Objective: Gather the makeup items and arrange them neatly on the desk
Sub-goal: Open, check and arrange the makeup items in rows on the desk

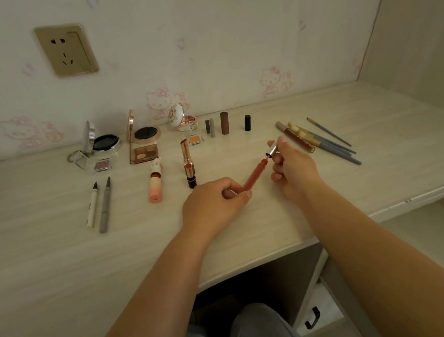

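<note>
Both hands are on one lip gloss over the middle of the desk (pixel 55 269): left hand (pixel 210 202) curls round the red lip gloss tube (pixel 254 176), right hand (pixel 292 165) pinches its silver cap (pixel 273 150), which sits just off the tube's mouth. Behind them lie a rose-gold lipstick (pixel 187 164), a pink lipstick (pixel 155 184), two liner pens (pixel 100 204) and open compacts (pixel 122 141) by the wall. Brushes (pixel 325 140) sit to the right.
</note>
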